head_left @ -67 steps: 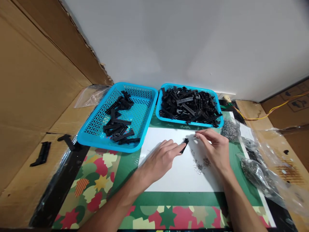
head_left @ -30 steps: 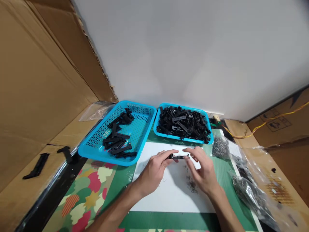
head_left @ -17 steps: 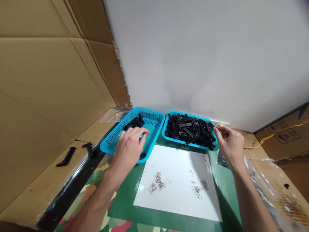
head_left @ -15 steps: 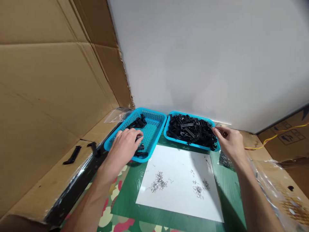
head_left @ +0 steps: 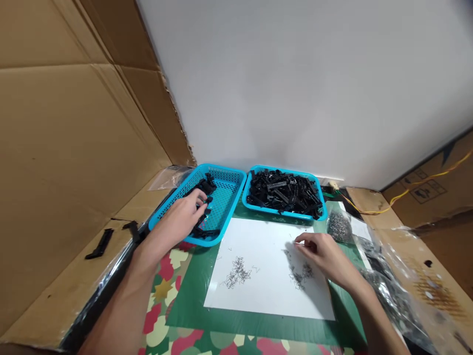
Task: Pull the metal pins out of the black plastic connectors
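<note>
My left hand (head_left: pixel 185 213) is over the left blue basket (head_left: pixel 242 185), its fingers curled and a small black plastic part (head_left: pixel 209 199) showing at the fingertips. Other black parts (head_left: pixel 205 232) lie in that basket, partly hidden by the hand. Above the right side of a white sheet (head_left: pixel 264 276), my right hand (head_left: pixel 320 250) is pinched. A thin, light-coloured tip (head_left: pixel 297 242) shows at its fingers; what it belongs to is hidden. Just below this hand is a pile of tiny wire pieces (head_left: pixel 298 277). A second wire pile (head_left: pixel 237 272) lies on the sheet's left.
The right blue basket (head_left: pixel 322 209) is heaped with black parts (head_left: pixel 284 192). Clear bags (head_left: pixel 339 227) of small metal pieces lie at the right. Cardboard (head_left: pixel 74 123) stands at the left, with loose black pieces (head_left: pixel 99 244) below it. A yellow cable (head_left: pixel 391 201) runs at the right.
My right hand has moved from the right basket's edge, left and nearer, to over the white sheet. My left hand stays over the left basket. The view has shifted slightly.
</note>
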`<state>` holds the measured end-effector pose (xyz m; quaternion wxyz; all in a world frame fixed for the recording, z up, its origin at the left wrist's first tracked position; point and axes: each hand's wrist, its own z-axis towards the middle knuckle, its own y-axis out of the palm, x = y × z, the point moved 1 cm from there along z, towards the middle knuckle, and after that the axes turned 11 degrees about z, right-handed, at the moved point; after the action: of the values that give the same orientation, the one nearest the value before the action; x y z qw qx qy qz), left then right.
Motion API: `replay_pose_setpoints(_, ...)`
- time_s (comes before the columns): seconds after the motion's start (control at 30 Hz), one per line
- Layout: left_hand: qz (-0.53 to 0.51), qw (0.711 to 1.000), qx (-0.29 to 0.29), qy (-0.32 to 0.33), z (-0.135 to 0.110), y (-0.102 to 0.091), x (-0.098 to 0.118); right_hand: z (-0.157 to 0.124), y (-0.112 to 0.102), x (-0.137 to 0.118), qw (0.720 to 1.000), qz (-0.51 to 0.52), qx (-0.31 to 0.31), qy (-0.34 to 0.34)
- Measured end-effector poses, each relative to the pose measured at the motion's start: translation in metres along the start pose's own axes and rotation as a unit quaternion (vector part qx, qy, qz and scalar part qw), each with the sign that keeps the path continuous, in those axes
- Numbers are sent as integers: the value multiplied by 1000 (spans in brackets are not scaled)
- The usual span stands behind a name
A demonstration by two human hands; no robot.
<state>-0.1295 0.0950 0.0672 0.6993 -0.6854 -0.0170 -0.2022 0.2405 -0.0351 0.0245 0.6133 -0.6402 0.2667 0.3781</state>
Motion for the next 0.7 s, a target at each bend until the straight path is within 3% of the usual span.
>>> replay_pose_setpoints(0.1,-137,988,73,4,3,-6,15,-2,13,10,1000,2,-10,29)
replay_pose_setpoints(0.2,-273,957,88,40,2,-4,40,0,21,16,999,20,11,38)
replay_pose_setpoints(0.37,-468,880,6,85,-8,24,87,16,19,27,992,8,111,63)
replay_pose_setpoints(0.47,-535,836,-56,108,-20,51,107,26,20,32,991,1,107,76)
replay_pose_setpoints(0.53,-535,832,-88,115,-29,68,113,30,22,34,992,1,92,83)
replay_pose_setpoints(0.7,-482,857,-158,92,-45,97,114,33,24,32,993,8,61,98)
